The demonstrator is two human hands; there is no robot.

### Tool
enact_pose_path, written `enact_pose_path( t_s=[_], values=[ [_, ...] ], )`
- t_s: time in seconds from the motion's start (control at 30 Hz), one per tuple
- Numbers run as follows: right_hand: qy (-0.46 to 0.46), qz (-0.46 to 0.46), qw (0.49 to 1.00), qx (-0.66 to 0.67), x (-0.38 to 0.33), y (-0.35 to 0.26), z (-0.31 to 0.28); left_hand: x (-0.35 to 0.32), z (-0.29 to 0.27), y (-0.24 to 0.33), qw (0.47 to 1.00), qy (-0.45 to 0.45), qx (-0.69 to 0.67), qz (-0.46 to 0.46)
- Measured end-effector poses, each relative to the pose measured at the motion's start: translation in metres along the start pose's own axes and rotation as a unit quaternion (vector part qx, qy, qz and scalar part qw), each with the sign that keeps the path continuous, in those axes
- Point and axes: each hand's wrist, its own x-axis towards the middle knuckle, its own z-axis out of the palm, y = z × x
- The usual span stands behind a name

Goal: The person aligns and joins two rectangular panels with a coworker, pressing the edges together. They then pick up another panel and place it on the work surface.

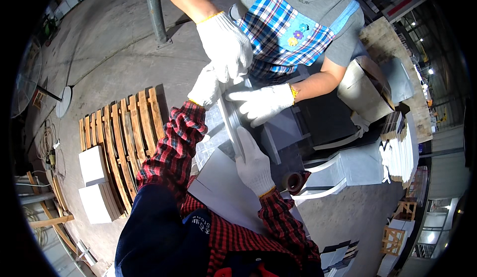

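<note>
Head view: left hand in a white glove gripping the far end of a long pale strip wrapped in clear film; right hand clenched around the near end. Strip held level between the wearer and a co-worker, above a grey panel. Co-worker's gloved hands pressing on the same strip. Wrapping seemingly partway done, film loose at the left. Tape roll near the right wrist. Wooden pallet lying on the floor. Strip's underside and fingertips hidden; material hard to name.
</note>
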Motion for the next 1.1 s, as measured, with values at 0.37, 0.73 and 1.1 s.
enact_pose_path(
  t_s=[0.37,0.73,1.1],
  values=[
    [-0.001,-0.003,1.000,-0.015,-0.001,0.005,0.000,-0.011,-0.004,0.005,0.971,0.136,0.084,0.176],
    [-0.028,0.028,0.999,-0.023,-0.003,0.001,-0.006,-0.120,-0.161,-0.089,0.786,0.284,0.549,-0.020],
    [-0.034,0.039,0.999,-0.005,0.000,-0.001,-0.008,-0.134,-0.128,-0.118,0.809,0.265,0.504,-0.145]
  ],
)
